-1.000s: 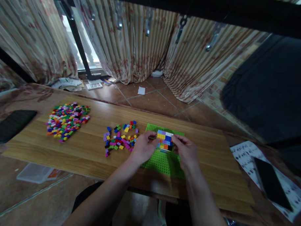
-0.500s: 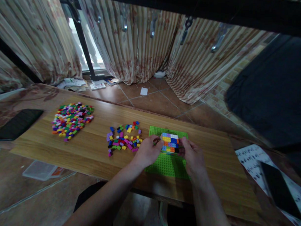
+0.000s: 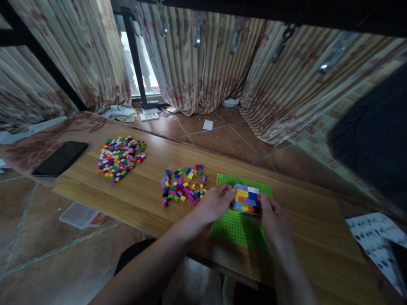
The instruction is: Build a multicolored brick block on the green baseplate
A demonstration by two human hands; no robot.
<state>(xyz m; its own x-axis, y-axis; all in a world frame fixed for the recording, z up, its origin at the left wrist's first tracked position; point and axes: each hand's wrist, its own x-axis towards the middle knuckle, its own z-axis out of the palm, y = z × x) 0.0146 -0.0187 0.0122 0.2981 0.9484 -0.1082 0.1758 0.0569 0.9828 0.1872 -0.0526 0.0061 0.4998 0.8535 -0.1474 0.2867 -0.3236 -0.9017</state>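
A block of joined toy bricks (image 3: 247,198), with a top of yellow, blue, orange, white and lilac pieces, is on or just over the green baseplate (image 3: 237,231). My left hand (image 3: 217,202) grips its left side, the fingers closed against the edge. On the opposite side my right hand (image 3: 274,217) holds it with thumb and fingers; some fingertips are hidden behind the block. Whether the block is fixed to the studs cannot be made out. Loose bricks (image 3: 180,194) lie scattered just left of my left hand.
A bigger heap of small bricks (image 3: 121,156) rests farther left on the wooden board (image 3: 148,213). Beyond it lies a black tablet-like slab (image 3: 60,158). A printed sheet (image 3: 376,238) and a dark device (image 3: 401,261) are at the right. On the floor is a clear plastic box (image 3: 77,215).
The whole view has shifted, so the board and bricks appear farther right. Both hands still hold the brick block over the baseplate, and the block's top is tilted slightly differently.
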